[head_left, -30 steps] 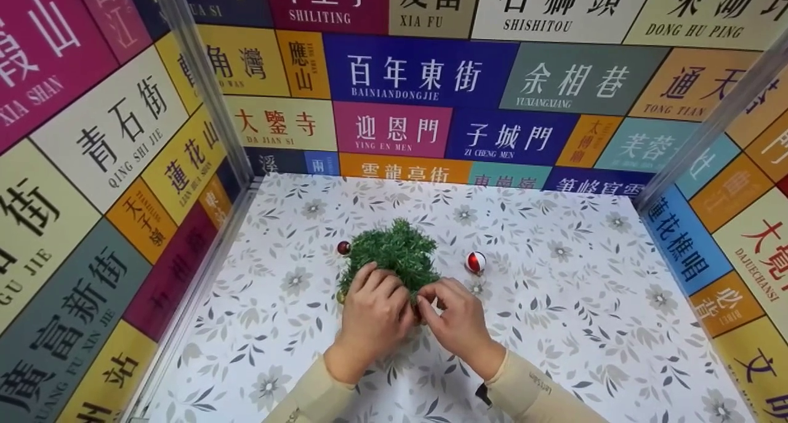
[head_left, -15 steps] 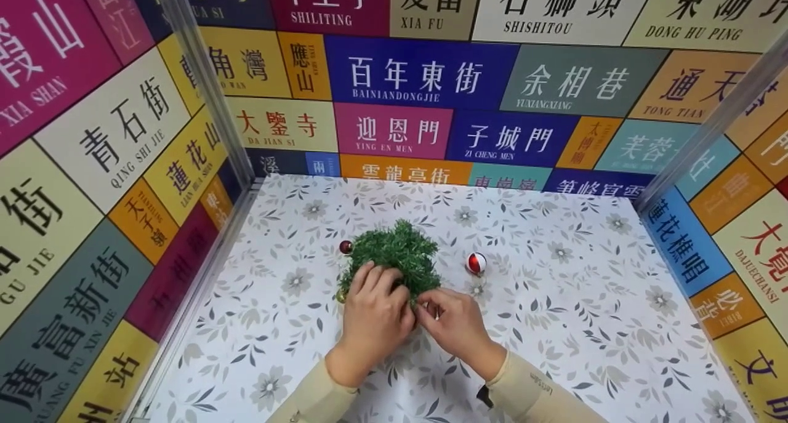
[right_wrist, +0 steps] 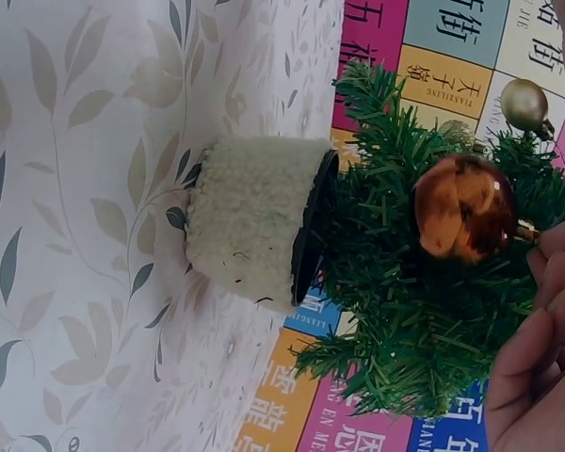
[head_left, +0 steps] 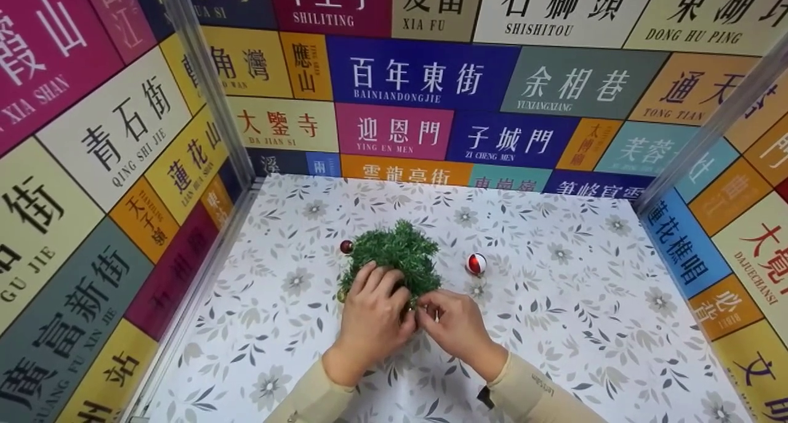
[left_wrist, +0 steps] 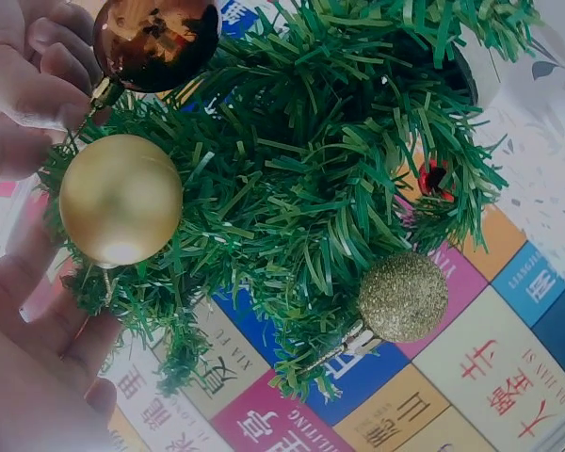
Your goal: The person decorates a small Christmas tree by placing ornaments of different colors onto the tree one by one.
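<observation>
A small artificial Christmas tree stands in a fleecy white pot. My left hand bends its fingers round a branch on the tree's near side; its fingers show beside a smooth gold ball. Close to it, my right hand pinches the loop end of a shiny copper Christmas ball, which hangs against the branches. A glittery gold ball and a red ball are also on the tree. Part of the left fingers is hidden by greenery.
A red and white ball lies on the floral-patterned table cover, right of the tree. A dark red ball shows at the tree's left edge. Printed panels wall in the back and both sides.
My right thumb and fingers have shifted slightly at the branch, close to the left hand. A small shiny bit now shows between the hands. The tree and the loose ball stay in place.
</observation>
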Demonstrator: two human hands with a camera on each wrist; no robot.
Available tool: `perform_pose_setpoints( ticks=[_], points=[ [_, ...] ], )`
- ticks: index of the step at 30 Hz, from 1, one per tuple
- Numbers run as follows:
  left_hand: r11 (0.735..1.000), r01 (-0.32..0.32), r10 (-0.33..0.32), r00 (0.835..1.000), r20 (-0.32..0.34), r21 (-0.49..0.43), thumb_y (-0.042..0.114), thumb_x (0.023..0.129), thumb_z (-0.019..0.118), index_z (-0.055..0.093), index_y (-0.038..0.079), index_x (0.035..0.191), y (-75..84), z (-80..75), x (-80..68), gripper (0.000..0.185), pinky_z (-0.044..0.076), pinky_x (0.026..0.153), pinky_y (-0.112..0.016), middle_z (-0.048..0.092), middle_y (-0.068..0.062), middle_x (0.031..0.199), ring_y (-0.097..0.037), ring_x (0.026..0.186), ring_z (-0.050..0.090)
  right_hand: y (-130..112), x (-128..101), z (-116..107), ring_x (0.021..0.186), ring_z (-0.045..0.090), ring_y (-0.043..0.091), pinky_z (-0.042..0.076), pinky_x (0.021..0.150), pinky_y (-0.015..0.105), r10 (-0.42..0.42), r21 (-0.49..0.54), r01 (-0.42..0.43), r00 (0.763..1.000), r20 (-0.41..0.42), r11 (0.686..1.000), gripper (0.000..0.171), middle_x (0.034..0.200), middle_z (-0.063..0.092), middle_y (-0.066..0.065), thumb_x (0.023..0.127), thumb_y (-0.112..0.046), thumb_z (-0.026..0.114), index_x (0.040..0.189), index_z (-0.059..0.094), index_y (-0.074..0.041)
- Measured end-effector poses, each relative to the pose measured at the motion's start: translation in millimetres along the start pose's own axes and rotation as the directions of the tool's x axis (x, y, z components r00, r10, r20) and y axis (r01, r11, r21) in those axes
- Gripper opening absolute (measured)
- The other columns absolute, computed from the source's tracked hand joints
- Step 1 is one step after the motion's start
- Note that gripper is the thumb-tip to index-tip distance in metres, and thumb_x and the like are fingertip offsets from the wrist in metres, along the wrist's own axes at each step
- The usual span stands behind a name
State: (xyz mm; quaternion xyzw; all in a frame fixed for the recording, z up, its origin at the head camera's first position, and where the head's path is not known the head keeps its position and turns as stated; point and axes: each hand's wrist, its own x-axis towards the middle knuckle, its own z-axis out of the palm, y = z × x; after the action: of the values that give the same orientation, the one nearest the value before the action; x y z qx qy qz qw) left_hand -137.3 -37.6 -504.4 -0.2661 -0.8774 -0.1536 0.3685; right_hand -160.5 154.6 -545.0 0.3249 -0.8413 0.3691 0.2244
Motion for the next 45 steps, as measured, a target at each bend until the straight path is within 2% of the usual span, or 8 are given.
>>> perform_pose_setpoints(
  ticks=[4,7,12,19,27,33,41,45],
  points=[
    [1.0,-0.001,0.001,1.0,-0.006,0.016,0.031,0.072,0.076,0.067,0.012,0.075,0.1,0.8,0.2,0.022,0.029,0.112,-0.048,0.066,-0.009,0.107,-0.03,0.107,0.058,2,0,-1,0.058,0.052,-0.002,0.043,0.051,0.017,0.021,0.014,-0.021,1.0,0.006,1.0,0.016,0.073,0.06,-0.018,0.082,-0.007,0.076,0.087,0.072,-0.022],
    [1.0,-0.006,0.007,1.0,-0.018,0.028,0.025,0.072,0.074,0.065,0.012,0.075,0.3,1.2,0.7,0.017,0.031,0.111,-0.048,0.066,-0.009,0.106,-0.031,0.106,0.058,2,0,-2,0.057,0.051,-0.001,0.043,0.05,0.017,0.021,0.035,-0.02,1.0,-0.004,0.999,0.014,0.072,0.059,-0.017,0.084,-0.009,0.075,0.088,0.073,-0.023],
    [0.999,-0.016,0.017,0.999,-0.028,0.051,0.019,0.074,0.069,0.064,0.012,0.077,0.3,2.8,0.5,0.009,0.033,0.11,-0.048,0.065,-0.008,0.104,-0.031,0.104,0.059,2,2,-3,0.055,0.049,-0.001,0.041,0.049,0.017,-0.022,0.05,0.025,0.999,-0.047,0.998,0.013,0.071,0.057,-0.017,0.086,-0.009,0.073,0.088,0.072,-0.023],
    [0.999,-0.026,0.027,0.999,-0.033,0.041,0.019,0.075,0.065,0.063,0.01,0.077,0.5,4.3,0.2,0.009,0.033,0.109,-0.049,0.065,-0.009,0.102,-0.032,0.103,0.058,2,5,-4,0.055,0.047,-0.003,0.04,0.049,0.015,-0.045,0.07,0.05,0.996,-0.074,0.996,0.01,0.072,0.056,-0.018,0.087,-0.01,0.073,0.088,0.072,-0.02],
    [0.999,-0.033,0.033,0.999,-0.019,0.012,0.032,0.073,0.07,0.063,0.01,0.077,-0.7,4.0,-1.5,0.023,0.031,0.11,-0.05,0.065,-0.01,0.103,-0.033,0.105,0.058,3,9,-7,0.055,0.047,-0.002,0.041,0.049,0.015,-0.053,0.118,0.058,0.998,-0.044,0.991,0.015,0.073,0.057,-0.017,0.088,-0.007,0.073,0.091,0.072,-0.022],
    [0.998,-0.039,0.039,0.999,0.002,0.049,0.042,0.077,0.073,0.066,0.012,0.08,-1.7,4.9,-2.3,0.032,0.03,0.112,-0.049,0.065,-0.008,0.103,-0.031,0.105,0.058,4,12,-11,0.055,0.046,-0.001,0.04,0.049,0.015,-0.064,0.142,0.069,0.997,-0.035,0.987,0.007,0.074,0.057,-0.017,0.092,-0.015,0.07,0.092,0.072,-0.021],
    [0.999,-0.05,0.051,0.995,-0.083,0.015,0.032,0.085,0.068,0.063,0.013,0.075,-2.6,8.7,-1.6,0.022,0.033,0.109,-0.05,0.065,-0.006,0.099,-0.031,0.102,0.06,3,17,-13,0.056,0.047,-0.001,0.039,0.049,0.014,-0.114,0.147,0.117,0.993,-0.032,0.982,0.012,0.076,0.057,-0.017,0.089,-0.011,0.073,0.09,0.071,-0.023],
    [0.999,-0.051,0.049,0.994,-0.098,-0.018,0.029,0.084,0.067,0.063,0.013,0.074,-2.9,9.2,-2.0,0.019,0.033,0.109,-0.05,0.065,-0.006,0.099,-0.031,0.103,0.059,4,18,-14,0.057,0.047,-0.001,0.039,0.05,0.013,-0.133,0.144,0.136,0.991,-0.031,0.98,0.015,0.075,0.057,-0.016,0.087,-0.008,0.075,0.089,0.071,-0.023]
  ],
)
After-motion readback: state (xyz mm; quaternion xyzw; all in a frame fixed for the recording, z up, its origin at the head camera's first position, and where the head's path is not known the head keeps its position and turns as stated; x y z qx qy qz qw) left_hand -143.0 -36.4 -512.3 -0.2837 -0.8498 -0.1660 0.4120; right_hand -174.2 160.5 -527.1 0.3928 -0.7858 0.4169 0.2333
